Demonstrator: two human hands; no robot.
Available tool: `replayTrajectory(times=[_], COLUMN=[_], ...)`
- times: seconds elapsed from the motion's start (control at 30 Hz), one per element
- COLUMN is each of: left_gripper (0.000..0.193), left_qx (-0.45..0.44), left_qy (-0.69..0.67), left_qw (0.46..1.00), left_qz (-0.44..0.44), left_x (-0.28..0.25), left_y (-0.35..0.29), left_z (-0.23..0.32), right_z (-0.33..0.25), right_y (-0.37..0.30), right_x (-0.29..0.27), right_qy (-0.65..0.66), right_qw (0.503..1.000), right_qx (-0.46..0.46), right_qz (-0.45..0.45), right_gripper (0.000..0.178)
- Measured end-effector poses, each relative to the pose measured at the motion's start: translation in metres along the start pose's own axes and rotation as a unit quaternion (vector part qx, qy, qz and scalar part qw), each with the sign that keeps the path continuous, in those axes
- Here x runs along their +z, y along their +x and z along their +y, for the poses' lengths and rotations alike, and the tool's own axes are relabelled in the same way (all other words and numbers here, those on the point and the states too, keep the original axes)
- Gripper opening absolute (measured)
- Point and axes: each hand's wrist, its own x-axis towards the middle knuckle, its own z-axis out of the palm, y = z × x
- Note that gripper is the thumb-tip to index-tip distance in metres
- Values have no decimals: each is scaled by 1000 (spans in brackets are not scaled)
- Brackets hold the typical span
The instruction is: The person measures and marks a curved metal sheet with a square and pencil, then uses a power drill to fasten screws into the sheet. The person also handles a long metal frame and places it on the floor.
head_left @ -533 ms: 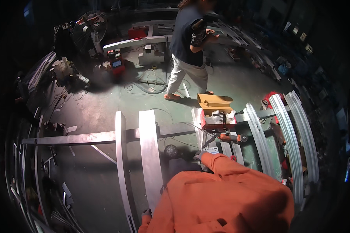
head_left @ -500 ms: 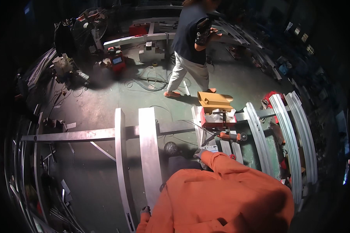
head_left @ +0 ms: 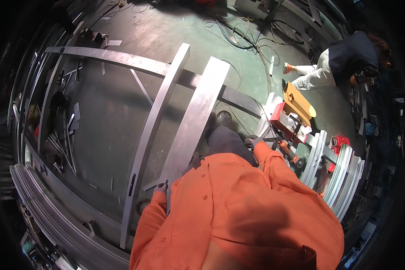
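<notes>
My left hand (head_left: 160, 186), in a grey glove, is low at the left edge of a wide silver metal bar (head_left: 198, 105), close to its near end. Its fingers are too small to make out a grip. A narrower bar (head_left: 159, 105) with a dark slot lies to the left of it. My gloved right hand (head_left: 253, 141) is beside the pale profiles (head_left: 269, 110), left of an orange angle grinder (head_left: 289, 150). Its fingers blend into the dark background, so whether they hold anything cannot be told.
A long crossbeam (head_left: 108, 56) supports the bars. A red box (head_left: 280, 118) with a yellow cardboard piece (head_left: 299, 103) stands at right. Ribbed profiles (head_left: 339, 175) lie beyond the grinder, and stacked lengths (head_left: 63, 216) at left. Another person (head_left: 342, 63) and cables (head_left: 238, 36) are farther off.
My view has turned left and tilted down, so the bars sit higher and slanted, and the other person appears at far right. My left hand remains near the wide bar, my right near the profiles.
</notes>
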Motion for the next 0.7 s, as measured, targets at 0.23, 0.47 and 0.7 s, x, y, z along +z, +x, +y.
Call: replayTrajectory(times=[0.23, 0.47, 0.7], left_gripper=[50, 74, 107], left_qx=[-42, -40, 15], left_qy=[2, 135, 333], left_qw=[999, 989, 935], left_qz=[24, 47, 119], left_x=[12, 46, 50], left_y=[13, 28, 68], left_z=[29, 208, 497], right_z=[-82, -135, -226], right_y=[100, 248, 377], right_x=[5, 49, 146], right_qy=[-64, -129, -2], right_qw=[994, 988, 970], right_qx=[89, 51, 105], right_qz=[-17, -69, -220], right_gripper=[34, 36, 17])
